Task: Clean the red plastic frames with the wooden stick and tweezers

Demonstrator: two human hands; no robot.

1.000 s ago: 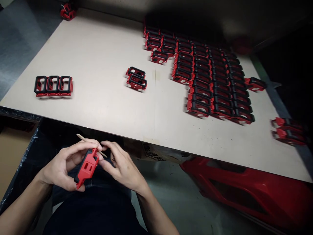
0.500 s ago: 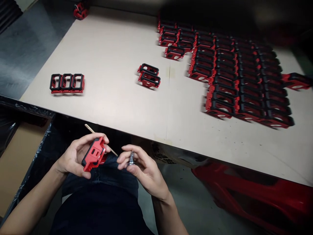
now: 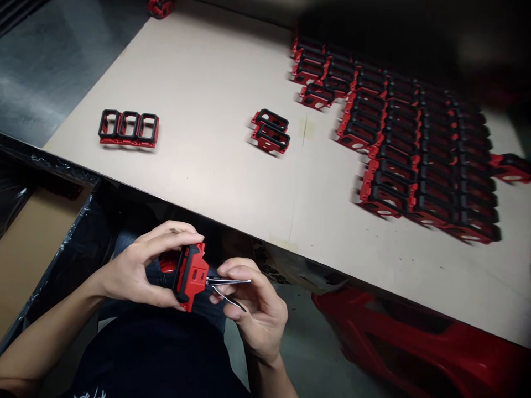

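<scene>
Red plastic frame [image 3: 189, 276] in left hand [image 3: 130, 268], tweezers [image 3: 228, 284] in right hand [image 3: 257, 315]

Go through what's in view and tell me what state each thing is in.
Left hand: closed around the frame.
Right hand: pinching the tweezers.
Red and black frame: held up off the board.
Tweezers: arms spread apart, narrow end at the frame's edge.
Three frames: lying side by side, touching, on the board.
Two frames: lying on the board, one against the other.
Block of frames: packed in close rows on the board.
</scene>
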